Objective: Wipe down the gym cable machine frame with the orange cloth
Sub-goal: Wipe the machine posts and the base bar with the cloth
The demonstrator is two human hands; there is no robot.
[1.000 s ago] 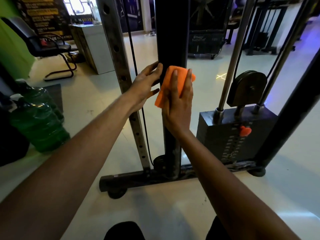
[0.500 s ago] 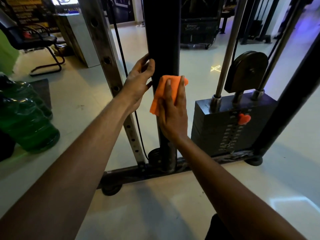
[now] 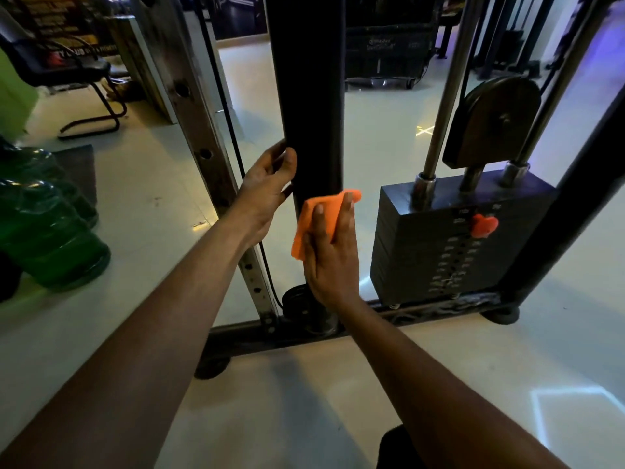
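A thick upright post of the cable machine frame stands at centre, rising from a base bar that runs across the floor. The left hand rests against the post's left edge, and just below and to its right the right hand presses a cloth flat on the post's front. Left of the post stand a cable and a perforated upright, with water jugs and a chair farther left; to the right sits a weight stack with its selector pin and a pulley above.
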